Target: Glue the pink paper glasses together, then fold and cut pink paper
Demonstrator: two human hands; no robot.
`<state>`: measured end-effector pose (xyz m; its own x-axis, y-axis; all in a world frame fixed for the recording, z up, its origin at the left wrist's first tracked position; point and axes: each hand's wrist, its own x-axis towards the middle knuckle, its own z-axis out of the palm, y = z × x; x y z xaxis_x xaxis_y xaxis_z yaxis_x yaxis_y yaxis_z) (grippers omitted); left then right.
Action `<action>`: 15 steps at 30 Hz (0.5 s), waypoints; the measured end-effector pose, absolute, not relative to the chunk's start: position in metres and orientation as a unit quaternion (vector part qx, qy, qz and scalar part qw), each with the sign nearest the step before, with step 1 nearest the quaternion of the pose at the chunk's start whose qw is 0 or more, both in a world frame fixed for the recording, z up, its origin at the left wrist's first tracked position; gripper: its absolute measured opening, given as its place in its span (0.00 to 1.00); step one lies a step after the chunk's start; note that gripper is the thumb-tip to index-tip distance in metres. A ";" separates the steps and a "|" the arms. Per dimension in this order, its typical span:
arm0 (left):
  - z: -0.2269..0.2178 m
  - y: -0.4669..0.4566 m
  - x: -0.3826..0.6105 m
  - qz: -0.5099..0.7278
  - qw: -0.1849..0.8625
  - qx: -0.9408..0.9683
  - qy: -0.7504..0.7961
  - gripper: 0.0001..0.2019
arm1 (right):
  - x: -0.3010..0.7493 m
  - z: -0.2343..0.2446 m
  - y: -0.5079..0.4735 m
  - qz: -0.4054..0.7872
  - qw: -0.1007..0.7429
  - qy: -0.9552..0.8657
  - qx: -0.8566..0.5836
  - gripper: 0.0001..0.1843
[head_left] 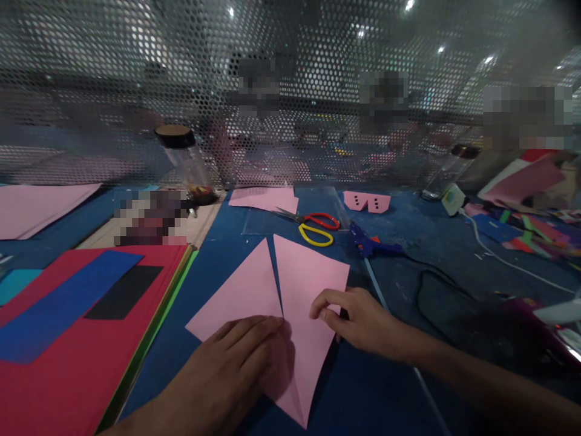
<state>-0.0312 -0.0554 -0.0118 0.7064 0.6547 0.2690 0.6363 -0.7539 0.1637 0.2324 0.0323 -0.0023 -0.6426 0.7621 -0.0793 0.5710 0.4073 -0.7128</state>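
Note:
A pink sheet of paper [308, 272] lies in front of me on the blue table, folded or cut so that a narrow gap runs down from its top edge between two flaps. My left hand [240, 357] rests flat on its lower left part, fingers stretched towards the gap. At the paper's right edge, my right hand [356, 315] has its fingers curled round the edge, thumb and index finger on the top face. Beyond the paper lie scissors [313, 227] with one red and one yellow handle, and a blue glue gun [372, 243].
Red sheets [59, 387] stacked at left carry a blue strip [77, 303] and a black piece [124, 293]. Behind are a clear jar [193, 172], a pink cutout with black squares [367, 201] and a perforated metal screen [290, 121]. A black cord [422, 272] and paper scraps [521, 227] lie right.

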 end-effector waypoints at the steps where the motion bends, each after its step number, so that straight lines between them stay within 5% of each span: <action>1: -0.011 -0.056 -0.031 0.159 0.029 0.923 0.350 0.15 | 0.232 -0.002 0.032 0.368 0.130 -0.828 -0.403 0.17; 15: -0.009 -0.054 -0.034 0.147 0.062 0.930 0.331 0.18 | 0.232 -0.006 0.027 0.373 0.148 -0.820 -0.407 0.13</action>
<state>-0.0339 -0.0543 -0.0085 0.7370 0.6344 0.2331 0.5981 -0.7728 0.2122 0.2315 0.0274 -0.0064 -0.6249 0.7783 -0.0610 0.5571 0.3898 -0.7333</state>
